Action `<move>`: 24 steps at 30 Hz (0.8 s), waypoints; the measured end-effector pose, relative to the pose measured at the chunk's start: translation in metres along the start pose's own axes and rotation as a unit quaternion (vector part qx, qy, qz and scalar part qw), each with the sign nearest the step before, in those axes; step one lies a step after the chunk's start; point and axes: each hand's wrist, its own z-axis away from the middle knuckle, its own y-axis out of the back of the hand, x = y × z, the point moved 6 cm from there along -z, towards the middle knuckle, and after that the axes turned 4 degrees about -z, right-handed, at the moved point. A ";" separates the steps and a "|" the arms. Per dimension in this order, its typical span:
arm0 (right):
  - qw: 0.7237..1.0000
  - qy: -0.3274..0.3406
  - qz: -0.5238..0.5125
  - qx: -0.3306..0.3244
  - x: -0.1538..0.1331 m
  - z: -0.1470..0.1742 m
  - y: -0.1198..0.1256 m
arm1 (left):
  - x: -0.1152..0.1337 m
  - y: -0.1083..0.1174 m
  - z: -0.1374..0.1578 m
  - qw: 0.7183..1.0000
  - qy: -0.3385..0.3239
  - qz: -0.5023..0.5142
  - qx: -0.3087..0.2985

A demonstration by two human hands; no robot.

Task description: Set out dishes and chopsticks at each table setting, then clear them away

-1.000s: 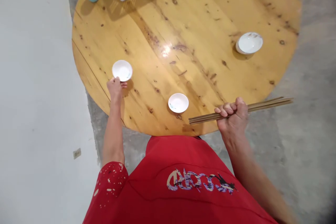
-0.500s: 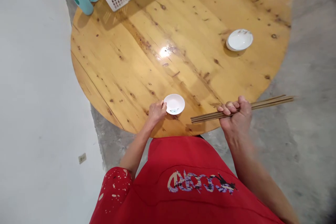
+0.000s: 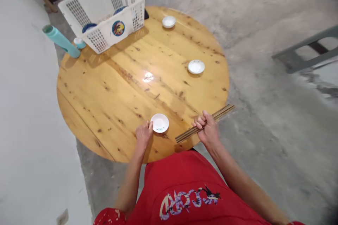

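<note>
My left hand (image 3: 144, 133) grips the left rim of a small white dish (image 3: 160, 123) close to the near edge of the round wooden table (image 3: 113, 95). Flower-like marks show on the dish's inside. Wrapped round a bundle of brown wooden chopsticks (image 3: 223, 111), my right hand (image 3: 207, 128) is closed above the table's near right edge. The chopsticks slant up to the right. A second white bowl (image 3: 196, 66) stands on the right part of the table, and a third (image 3: 169, 21) lies farther back.
At the back left stands a white plastic basket (image 3: 105, 35) with blue-patterned things inside. A turquoise bottle (image 3: 62, 42) and a small white-and-blue jar (image 3: 79, 43) are beside it. A white wall lies left; a grey-green stool (image 3: 306, 51) is at the far right.
The view has swung up and to the right, bringing the whole basket, the third bowl and the stool into sight. My right hand has tilted the chopsticks more steeply. My left hand still holds the dish.
</note>
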 end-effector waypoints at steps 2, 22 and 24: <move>1.000 0.004 -0.003 0.001 -0.001 0.005 0.003 | 0.002 -0.004 -0.002 0.999 -0.013 0.046 0.000; 0.997 -0.032 -0.073 -0.002 -0.063 -0.021 0.091 | 0.099 -0.038 0.035 0.879 0.039 0.471 0.057; 0.996 -0.037 -0.080 -0.005 -0.090 -0.036 0.125 | 0.133 -0.045 0.042 0.869 0.040 0.489 0.067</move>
